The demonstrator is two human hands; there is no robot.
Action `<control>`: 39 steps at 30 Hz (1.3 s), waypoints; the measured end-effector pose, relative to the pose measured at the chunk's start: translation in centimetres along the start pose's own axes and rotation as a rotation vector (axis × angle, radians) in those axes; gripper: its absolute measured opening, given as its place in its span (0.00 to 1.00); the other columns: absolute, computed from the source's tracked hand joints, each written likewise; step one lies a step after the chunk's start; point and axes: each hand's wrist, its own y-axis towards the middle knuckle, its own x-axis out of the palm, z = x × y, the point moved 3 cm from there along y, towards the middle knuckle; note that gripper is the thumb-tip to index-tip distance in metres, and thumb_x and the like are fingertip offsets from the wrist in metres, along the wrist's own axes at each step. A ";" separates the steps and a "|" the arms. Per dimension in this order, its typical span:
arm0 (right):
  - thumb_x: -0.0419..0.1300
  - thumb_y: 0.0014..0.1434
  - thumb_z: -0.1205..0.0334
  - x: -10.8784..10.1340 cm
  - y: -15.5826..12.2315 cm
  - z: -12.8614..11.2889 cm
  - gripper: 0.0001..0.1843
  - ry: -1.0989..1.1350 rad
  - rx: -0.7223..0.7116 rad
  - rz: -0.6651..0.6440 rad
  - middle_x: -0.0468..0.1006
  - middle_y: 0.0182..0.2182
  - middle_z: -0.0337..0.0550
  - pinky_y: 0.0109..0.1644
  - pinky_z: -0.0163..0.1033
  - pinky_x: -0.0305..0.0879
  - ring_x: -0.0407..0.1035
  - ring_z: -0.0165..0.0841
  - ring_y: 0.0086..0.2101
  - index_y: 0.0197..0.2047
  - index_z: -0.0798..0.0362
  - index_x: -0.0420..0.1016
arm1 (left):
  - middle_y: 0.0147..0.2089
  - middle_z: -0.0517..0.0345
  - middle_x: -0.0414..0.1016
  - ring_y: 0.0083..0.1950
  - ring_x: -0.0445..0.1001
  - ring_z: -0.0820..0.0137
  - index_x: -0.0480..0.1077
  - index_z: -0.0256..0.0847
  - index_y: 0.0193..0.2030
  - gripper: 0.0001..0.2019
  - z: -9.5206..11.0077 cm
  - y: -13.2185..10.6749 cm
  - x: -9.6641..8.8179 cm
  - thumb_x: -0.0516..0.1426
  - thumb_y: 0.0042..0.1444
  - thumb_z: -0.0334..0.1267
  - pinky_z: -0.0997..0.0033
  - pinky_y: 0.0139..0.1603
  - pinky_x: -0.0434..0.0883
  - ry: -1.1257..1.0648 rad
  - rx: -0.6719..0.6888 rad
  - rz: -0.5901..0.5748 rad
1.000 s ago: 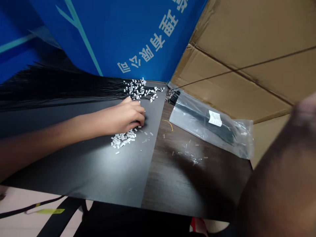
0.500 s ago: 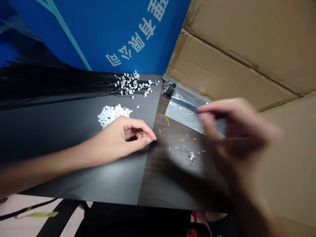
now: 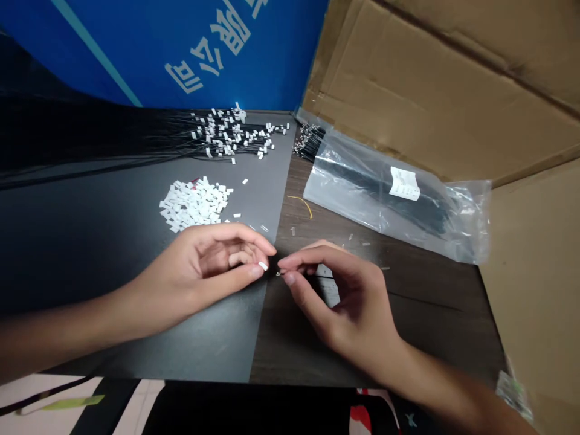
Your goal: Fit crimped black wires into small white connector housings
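My left hand (image 3: 212,266) pinches a small white plastic connector housing (image 3: 263,266) between thumb and forefinger, just above the black mat (image 3: 113,272). My right hand (image 3: 344,296) faces it a finger's width away, its thumb and forefinger pinched on the tip of a thin black wire (image 3: 408,295) that trails off to the right over the dark wooden table (image 3: 408,314). A pile of loose white housings (image 3: 193,202) lies behind my left hand. Farther back lies a fan of black wires with white housings on their ends (image 3: 231,136).
A clear plastic bag of black wires (image 3: 394,196) with a white label lies at the back right. Blue printed board (image 3: 181,48) and brown cardboard walls (image 3: 453,78) enclose the table. Small scraps and a yellow strand (image 3: 302,204) litter the wood.
My left hand left the pile of housings and came forward with one in its pinch. My right hand came in from the right to meet it. The view tilted down.
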 end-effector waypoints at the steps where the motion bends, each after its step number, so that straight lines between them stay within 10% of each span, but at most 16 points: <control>1: 0.76 0.71 0.74 0.1 -0.1 -0.1 0.12 0.005 -0.003 0.001 0.96 0.40 0.41 0.44 0.42 0.87 0.89 0.37 0.38 0.47 0.45 0.95 | 0.46 0.54 0.93 0.49 0.94 0.63 0.93 0.47 0.52 0.09 0.2 0.0 0.1 0.81 0.72 0.46 0.73 0.54 0.91 0.003 0.027 0.001; 12: 0.76 0.71 0.72 0.1 -0.2 0.1 0.10 0.013 0.032 -0.008 0.96 0.39 0.39 0.44 0.45 0.87 0.88 0.37 0.37 0.46 0.44 0.93 | 0.48 0.57 0.93 0.49 0.93 0.67 0.98 0.56 0.51 0.05 1.3 0.1 0.1 0.76 0.77 0.39 0.79 0.53 0.90 0.104 0.151 -0.050; 29: 0.77 0.68 0.73 0.3 0.0 0.2 0.10 0.109 0.110 -0.060 0.95 0.36 0.37 0.44 0.40 0.86 0.88 0.34 0.36 0.43 0.46 0.91 | 0.45 0.55 1.00 0.46 1.01 0.54 0.99 0.54 0.44 0.10 1.1 0.1 0.7 0.86 0.57 0.37 0.61 0.58 0.99 -0.030 -0.128 -0.006; 39: 0.78 0.70 0.72 0.3 -0.2 -0.1 0.10 0.092 0.085 -0.038 0.95 0.36 0.37 0.44 0.42 0.89 0.88 0.35 0.35 0.41 0.45 0.91 | 0.42 0.56 0.96 0.43 0.95 0.63 1.00 0.59 0.42 0.06 2.0 0.7 0.9 0.85 0.61 0.41 0.73 0.47 0.93 0.027 -0.062 -0.066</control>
